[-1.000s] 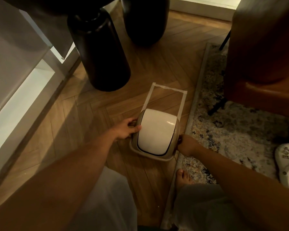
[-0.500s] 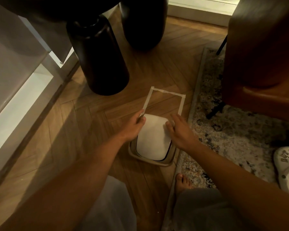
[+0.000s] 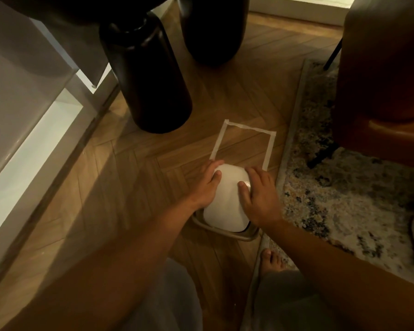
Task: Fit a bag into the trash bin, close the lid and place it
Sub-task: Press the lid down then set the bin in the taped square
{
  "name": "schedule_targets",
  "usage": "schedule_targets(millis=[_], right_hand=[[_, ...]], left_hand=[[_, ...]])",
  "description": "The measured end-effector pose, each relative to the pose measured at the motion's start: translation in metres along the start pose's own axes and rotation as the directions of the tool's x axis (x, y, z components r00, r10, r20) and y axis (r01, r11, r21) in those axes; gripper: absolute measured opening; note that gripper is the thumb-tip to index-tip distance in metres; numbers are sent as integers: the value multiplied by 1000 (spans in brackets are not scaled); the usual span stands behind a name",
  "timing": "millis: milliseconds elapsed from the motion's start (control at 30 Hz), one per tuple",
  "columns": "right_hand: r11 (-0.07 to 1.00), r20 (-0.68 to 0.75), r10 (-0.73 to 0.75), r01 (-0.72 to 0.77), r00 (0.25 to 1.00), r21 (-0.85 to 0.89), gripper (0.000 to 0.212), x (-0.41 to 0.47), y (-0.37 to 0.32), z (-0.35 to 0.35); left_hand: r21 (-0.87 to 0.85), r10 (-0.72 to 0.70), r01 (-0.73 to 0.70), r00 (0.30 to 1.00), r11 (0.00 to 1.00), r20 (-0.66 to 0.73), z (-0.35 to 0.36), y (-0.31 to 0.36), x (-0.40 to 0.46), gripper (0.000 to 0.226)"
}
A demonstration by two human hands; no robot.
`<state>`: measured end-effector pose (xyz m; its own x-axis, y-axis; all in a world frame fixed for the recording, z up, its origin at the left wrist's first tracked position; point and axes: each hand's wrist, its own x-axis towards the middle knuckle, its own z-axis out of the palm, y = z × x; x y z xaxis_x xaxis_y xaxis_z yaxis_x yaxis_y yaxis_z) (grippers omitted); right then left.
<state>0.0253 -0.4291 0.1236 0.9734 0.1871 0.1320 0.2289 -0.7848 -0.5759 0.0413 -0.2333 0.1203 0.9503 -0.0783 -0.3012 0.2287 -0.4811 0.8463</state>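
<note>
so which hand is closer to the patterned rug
Right. The right hand lies on the rug-side half of the bin's white lid, just short of the patterned rug. The left hand grips the lid's far side, away from the rug.
</note>
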Motion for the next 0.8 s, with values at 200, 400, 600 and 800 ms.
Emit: schedule_targets(millis=[200,400,600,800], right_hand=[[1000,-11,-7,7,1000,-18,46,3,1,4],[1000,56,2,-3,998,6,48,6,-2,-2],[992,113,74,-85,991,97,49,7,-3,-13],[969,203,161,-194,966,154,76,-10,-3,-24]], left_hand=[[6,12,-12,1000,1000,6,-4,-2,-1,43],[-98,-107,114,992,989,70,-10,-2,-1,60],[-17,-114,115,992,993,54,-13,1,-10,68],[40,-115,112,991,993,72,-22,0,-26,78]])
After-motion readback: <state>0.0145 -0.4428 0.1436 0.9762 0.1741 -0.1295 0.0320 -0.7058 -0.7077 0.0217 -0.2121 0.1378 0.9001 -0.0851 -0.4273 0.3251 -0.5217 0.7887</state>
